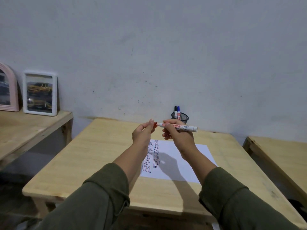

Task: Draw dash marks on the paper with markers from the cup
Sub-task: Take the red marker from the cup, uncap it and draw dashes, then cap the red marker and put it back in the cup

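Observation:
My right hand [177, 136] holds a white marker [184, 127] level above the table, its tip end pointing left. My left hand [143, 132] pinches the marker's red cap [155, 124] at that end; whether the cap is on or just off is hard to tell. Below the hands lies a white sheet of paper [186, 163] with columns of red and blue dash marks [152, 156] along its left side. A black mesh cup [181, 117] stands at the wall behind, holding a black-capped marker [175, 110] and a blue-capped marker [178, 111].
The paper rests on a small wooden table [93, 156]. A second wooden table [282, 153] stands to the right. A wooden shelf [28, 128] on the left carries a white picture frame [39, 92] and a pink arched frame [7, 88].

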{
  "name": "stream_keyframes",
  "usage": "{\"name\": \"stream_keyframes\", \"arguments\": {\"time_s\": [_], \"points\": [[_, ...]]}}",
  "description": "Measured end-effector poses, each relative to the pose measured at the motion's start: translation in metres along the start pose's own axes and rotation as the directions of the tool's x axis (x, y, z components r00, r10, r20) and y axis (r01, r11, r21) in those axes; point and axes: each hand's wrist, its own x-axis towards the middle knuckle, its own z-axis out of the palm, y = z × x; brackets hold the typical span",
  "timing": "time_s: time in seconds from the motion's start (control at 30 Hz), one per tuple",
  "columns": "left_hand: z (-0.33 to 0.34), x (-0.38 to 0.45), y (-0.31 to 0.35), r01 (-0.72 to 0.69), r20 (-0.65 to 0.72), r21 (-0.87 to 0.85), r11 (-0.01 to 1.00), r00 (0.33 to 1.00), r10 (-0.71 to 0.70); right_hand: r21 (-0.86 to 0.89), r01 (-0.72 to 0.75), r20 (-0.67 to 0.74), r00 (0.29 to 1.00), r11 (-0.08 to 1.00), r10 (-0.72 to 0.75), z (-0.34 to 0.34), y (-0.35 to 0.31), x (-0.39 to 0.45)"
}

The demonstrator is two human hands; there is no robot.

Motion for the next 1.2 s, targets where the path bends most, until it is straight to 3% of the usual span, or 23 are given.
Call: {"name": "stream_keyframes", "arguments": {"time_s": [0.17,0.33,0.47,0.6,0.73,0.83,0.9,0.97,1.1,1.2], "points": [[0.007,0.003,0.003,-0.009,0.043,0.053,0.999,0.999,0.007,-0.011,0.017,0.009,1.000,1.000,-0.017,-0.004,-0.006,0.005],[0.014,0.002,0.015,0.083,0.075,0.025,0.996,0.994,-0.085,-0.061,0.057,0.073,0.996,0.997,-0.052,-0.009,-0.010,0.010],[0.023,0.002,0.019,0.133,0.099,-0.091,0.987,0.987,-0.124,0.042,0.036,-0.003,0.999,0.998,-0.036,-0.009,-0.013,0.014],[0.027,0.001,0.014,0.066,0.074,-0.094,0.993,0.996,-0.060,0.183,0.004,-0.047,0.999,0.983,0.004,-0.008,-0.011,0.014],[0.027,0.009,0.013,-0.031,0.052,-0.037,0.999,0.998,0.033,0.196,-0.064,0.100,0.994,0.979,0.045,-0.015,-0.009,0.012],[0.028,0.023,0.022,-0.064,-0.026,-0.013,0.998,0.998,0.064,0.310,-0.117,0.193,0.980,0.944,0.058,-0.029,-0.009,0.014],[0.031,0.034,0.028,-0.079,-0.039,0.044,0.996,0.996,0.081,0.360,-0.191,0.265,0.959,0.913,0.097,-0.041,-0.010,0.019],[0.041,0.041,0.033,-0.108,0.034,0.149,0.983,0.994,0.104,0.328,-0.233,0.292,0.947,0.915,0.136,-0.050,-0.010,0.026],[0.069,0.055,0.041,-0.229,0.232,0.333,0.915,0.960,0.156,0.093,-0.166,0.210,0.967,0.982,0.144,-0.063,-0.006,0.048],[0.086,0.071,0.041,-0.293,0.303,0.472,0.832,0.940,0.159,0.022,-0.126,0.147,0.982,0.992,0.121,-0.072,-0.003,0.073]]}}
